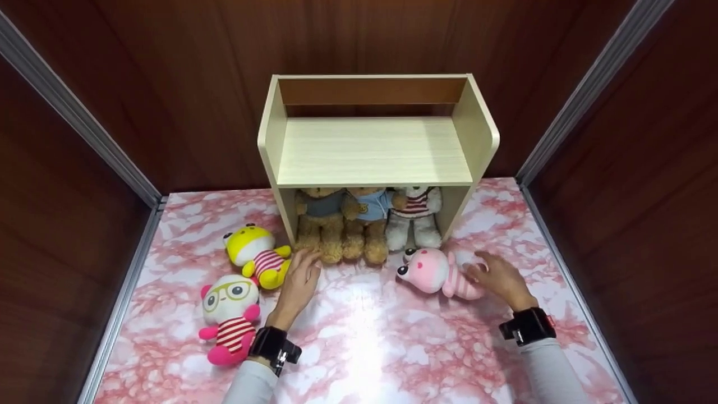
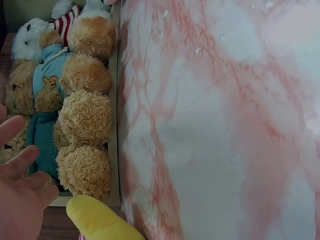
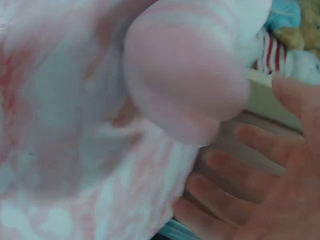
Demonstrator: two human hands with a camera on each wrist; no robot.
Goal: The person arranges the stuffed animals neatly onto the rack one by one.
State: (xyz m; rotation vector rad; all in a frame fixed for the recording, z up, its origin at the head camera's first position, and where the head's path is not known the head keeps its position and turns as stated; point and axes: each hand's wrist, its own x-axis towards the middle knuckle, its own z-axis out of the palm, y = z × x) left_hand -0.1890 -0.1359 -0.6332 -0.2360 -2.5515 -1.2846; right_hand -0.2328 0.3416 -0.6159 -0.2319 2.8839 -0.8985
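Note:
My left hand (image 1: 300, 280) reaches over the tabletop with its fingers beside the yellow frog plush (image 1: 242, 245), near a brown teddy bear in a dark sweater (image 1: 325, 205). In the left wrist view its fingers are spread and hold nothing. At the right, my right hand (image 1: 500, 279) is by the lower end of a pink striped frog plush (image 1: 431, 271) that lies on its side. The right wrist view shows this hand's fingers (image 3: 235, 165) loosely extended beside the plush, not wrapped round it. A white plush with yellow glasses (image 1: 223, 300) lies near my left wrist.
A pale wooden shelf (image 1: 373, 148) stands at the back. Under its board sit the dark-sweater bear, a bear in a light-blue hoodie (image 1: 371, 203) and a white bear in red stripes (image 1: 418, 206). Brown panels with metal edges (image 1: 115, 163) enclose the pink-marbled tabletop (image 1: 415, 348).

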